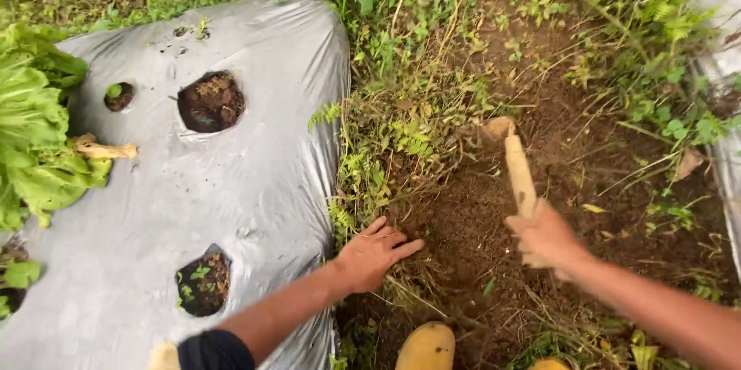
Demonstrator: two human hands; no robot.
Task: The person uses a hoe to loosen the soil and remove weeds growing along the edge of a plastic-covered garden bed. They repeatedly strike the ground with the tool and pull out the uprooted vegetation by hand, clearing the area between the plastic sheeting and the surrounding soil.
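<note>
My right hand [546, 237] grips the wooden handle [519, 173] of a digging tool whose blade end [498, 129] is down in the brown soil among weeds. My left hand [374, 253] rests flat on the dirt beside a clump of weeds [390, 146], fingers spread toward the loosened soil [455, 216], right at the edge of a silver plastic mulch sheet [255, 177].
The mulch sheet has round planting holes [211, 100] [202, 283] showing soil. Large leafy green plants [35, 131] grow at the left, with a cut stalk [104, 150]. Yellow boot tips [426, 347] sit at the bottom edge. More plastic [722, 54] lies at the right.
</note>
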